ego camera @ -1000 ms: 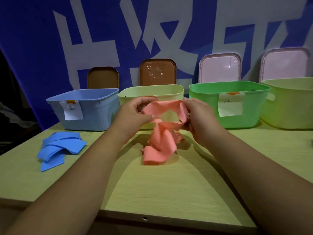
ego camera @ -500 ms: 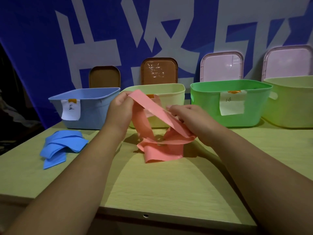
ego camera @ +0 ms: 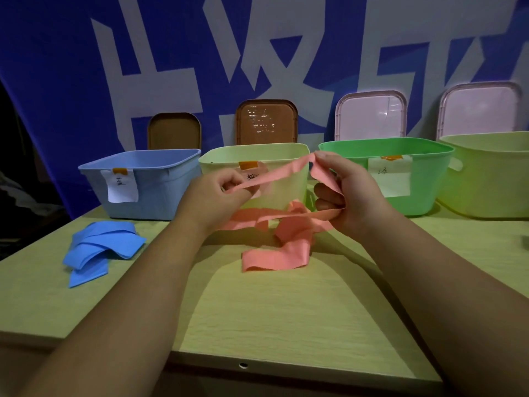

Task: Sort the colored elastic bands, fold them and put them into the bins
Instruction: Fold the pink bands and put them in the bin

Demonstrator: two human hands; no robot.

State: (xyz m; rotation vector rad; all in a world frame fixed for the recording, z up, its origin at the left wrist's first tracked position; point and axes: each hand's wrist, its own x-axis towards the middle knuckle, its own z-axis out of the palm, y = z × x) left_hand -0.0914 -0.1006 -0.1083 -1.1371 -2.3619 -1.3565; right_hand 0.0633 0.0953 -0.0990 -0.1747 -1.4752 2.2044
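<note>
A pink elastic band is stretched between my hands above the table's middle, its loose end lying on the tabletop. My left hand pinches one part of it in front of the pale yellow bin. My right hand pinches another part between thumb and finger, with a lower loop of the band caught in its curled fingers. A pile of blue elastic bands lies on the table at the left, in front of the blue bin. The green bin stands right of my right hand.
A second pale yellow bin stands at the far right. Brown lids and pinkish lids lean against the blue banner behind the bins. White labels hang on the bin fronts. The table's front edge is close to me.
My hands moved apart and drew the pink band out sideways. My left hand dropped lower, my right hand rose and now holds two strands. The crumpled bundle has opened out.
</note>
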